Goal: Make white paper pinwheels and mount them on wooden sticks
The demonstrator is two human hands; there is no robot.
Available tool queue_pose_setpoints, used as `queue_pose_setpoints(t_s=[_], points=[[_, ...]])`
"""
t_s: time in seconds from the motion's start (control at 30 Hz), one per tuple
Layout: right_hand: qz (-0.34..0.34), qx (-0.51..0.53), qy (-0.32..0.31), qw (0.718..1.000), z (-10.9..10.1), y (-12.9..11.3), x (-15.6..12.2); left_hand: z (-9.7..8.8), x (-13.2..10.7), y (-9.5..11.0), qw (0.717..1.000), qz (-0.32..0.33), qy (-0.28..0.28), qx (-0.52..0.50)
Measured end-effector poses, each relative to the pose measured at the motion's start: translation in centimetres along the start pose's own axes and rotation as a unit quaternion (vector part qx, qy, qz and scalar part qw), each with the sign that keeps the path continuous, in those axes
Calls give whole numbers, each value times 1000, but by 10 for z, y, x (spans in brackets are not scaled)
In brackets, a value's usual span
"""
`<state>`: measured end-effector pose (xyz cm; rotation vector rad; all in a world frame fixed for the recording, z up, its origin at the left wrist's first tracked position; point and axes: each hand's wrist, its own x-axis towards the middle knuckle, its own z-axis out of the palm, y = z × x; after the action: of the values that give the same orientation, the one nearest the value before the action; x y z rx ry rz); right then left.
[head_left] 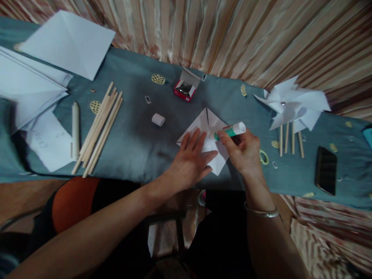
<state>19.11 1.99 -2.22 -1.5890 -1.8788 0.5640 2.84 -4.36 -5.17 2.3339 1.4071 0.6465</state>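
Note:
A white square of paper (213, 120), slit in from its corners, lies on the table in front of me. My left hand (192, 157) rests flat on its left part with the fingers spread. In my right hand (242, 149) is a green and white glue stick (231, 130), tilted over the right half of the paper, its lower end near the paper's middle. Whether that end touches the paper I cannot tell. A white cap (158, 119) lies on its side to the left of the paper. Behind the paper stands an open red box (183, 90) of small metallic pieces.
Wooden sticks (100, 131) and a pale cylindrical marker-like object (75, 130) lie to the left, beside stacked white paper sheets (31, 89). On the right are paper pinwheels (290, 102) on sticks, scissors with a yellow-green handle (264, 157) and a dark phone (326, 170). A striped curtain (186, 31) hangs behind.

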Motion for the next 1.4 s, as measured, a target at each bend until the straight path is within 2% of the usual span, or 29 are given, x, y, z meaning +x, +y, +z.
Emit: queue_pose_setpoints(t_s=[0.13, 0.23, 0.43, 0.6, 0.7, 0.77, 0.87, 0.97, 1.07, 1.27, 1.4], points=[[18, 32, -8, 999, -2, 5, 1, 1, 0, 0, 1000, 1, 2, 1], [44, 103, -20, 994, -3, 8, 1, 1, 0, 0, 1000, 4, 2, 5], [138, 311, -6, 940, -17, 12, 1, 1, 0, -1, 1000, 8, -2, 17], [149, 374, -41, 915, -24, 17, 3, 1, 0, -3, 999, 19, -1, 29], [157, 408, -51, 898, -20, 17, 2, -9, 3, -13, 999, 29, 11, 36], [162, 429, -51, 887, -18, 16, 2, -22, 4, -25, 998, 14, 37, 52], [164, 460, -63, 870, -16, 14, 1, -43, 1, -46, 991, -50, 88, 82], [183, 506, -75, 839, -17, 13, 0, -58, -5, -66, 987, -103, 75, 102], [200, 549, -68, 809, -19, 12, -2, -66, -11, -78, 989, -98, 53, 93], [236, 602, -74, 759, -15, 4, -8, -71, -15, -85, 984, -134, 97, 65], [251, 623, -95, 735, -5, -9, -9, -66, -9, -78, 977, -166, 118, -58]])
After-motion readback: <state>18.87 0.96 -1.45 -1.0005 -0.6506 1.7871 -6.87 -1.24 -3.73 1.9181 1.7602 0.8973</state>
